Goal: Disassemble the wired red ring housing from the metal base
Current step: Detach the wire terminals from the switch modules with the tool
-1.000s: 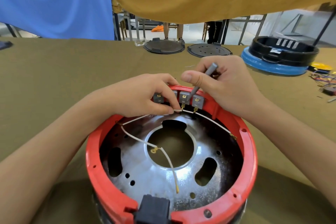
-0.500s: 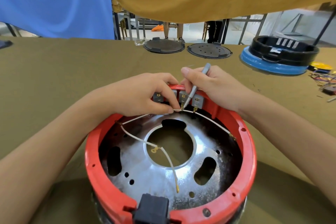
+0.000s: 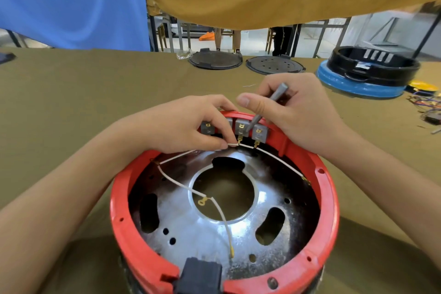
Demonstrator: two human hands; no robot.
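Observation:
The red ring housing (image 3: 330,217) sits in front of me on the olive table, around a shiny metal base (image 3: 210,234) with a round centre hole. Grey terminal blocks (image 3: 259,132) line its far inner wall, and white wires (image 3: 181,184) run from them across the base. My left hand (image 3: 188,126) rests on the far rim and pinches a white wire at a brass terminal. My right hand (image 3: 293,112) grips a thin grey tool (image 3: 267,108), whose tip is on the middle block.
A black plug socket (image 3: 199,277) is set in the housing's near rim. At the table's far edge lie two dark round lids (image 3: 214,61), a black and blue housing (image 3: 367,71), and loose coloured wires (image 3: 427,102). Blue and mustard cloth hangs behind.
My right hand and the grey tool shifted slightly at the terminal blocks, the tool's tip staying there. My left hand keeps its pinch on the wire.

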